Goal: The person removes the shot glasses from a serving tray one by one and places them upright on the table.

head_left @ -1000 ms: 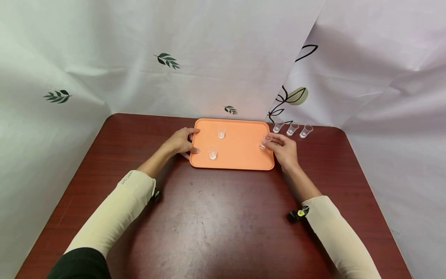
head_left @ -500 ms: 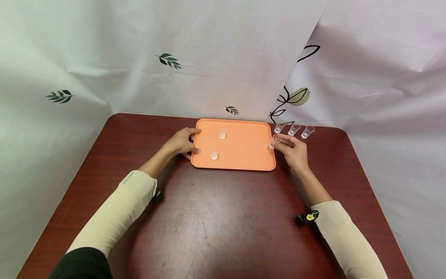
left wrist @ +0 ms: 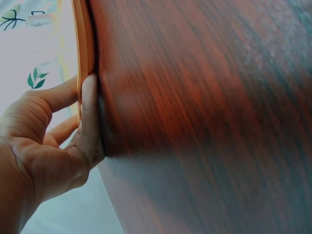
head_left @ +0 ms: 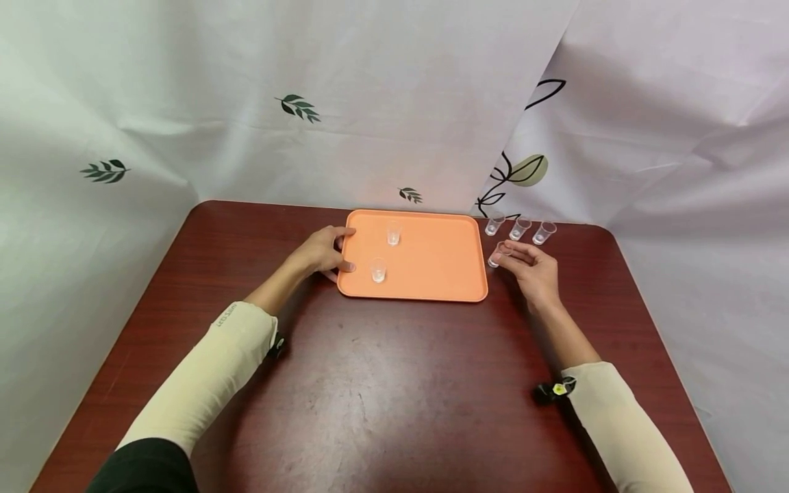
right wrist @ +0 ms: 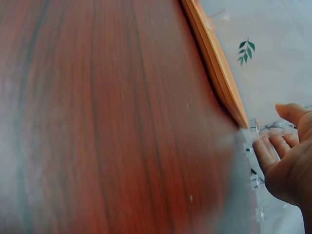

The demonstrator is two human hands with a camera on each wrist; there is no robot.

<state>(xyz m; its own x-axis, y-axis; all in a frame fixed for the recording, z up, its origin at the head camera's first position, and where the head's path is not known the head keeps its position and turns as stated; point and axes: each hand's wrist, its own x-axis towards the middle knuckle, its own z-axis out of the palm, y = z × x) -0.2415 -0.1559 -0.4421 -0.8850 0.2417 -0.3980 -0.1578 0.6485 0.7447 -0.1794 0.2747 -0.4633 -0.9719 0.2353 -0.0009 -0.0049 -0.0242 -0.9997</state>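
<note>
My left hand (head_left: 320, 250) grips the left edge of an orange tray (head_left: 431, 263), thumb over the rim. The left wrist view shows fingers on both sides of the tray edge (left wrist: 84, 44). Two small clear cups stand upright on the tray, the back cup (head_left: 393, 234) and the front cup (head_left: 378, 271). Just off the tray's right edge, my right hand (head_left: 535, 274) holds another small clear cup (head_left: 494, 261) between thumb and fingers, tilted slightly. In the right wrist view that cup is mostly hidden or blurred near the hand (right wrist: 287, 156).
Behind my right hand, clear cups stand in a row along the table's back edge: a left one (head_left: 493, 226), a middle one (head_left: 519, 229) and a right one (head_left: 544, 233). A white patterned cloth (head_left: 370, 123) hangs behind the dark red table (head_left: 382, 383).
My right hand has moved right with the clear cup, from over the tray's right side to beyond its edge. My left hand keeps its grip, and the tray stays in place.
</note>
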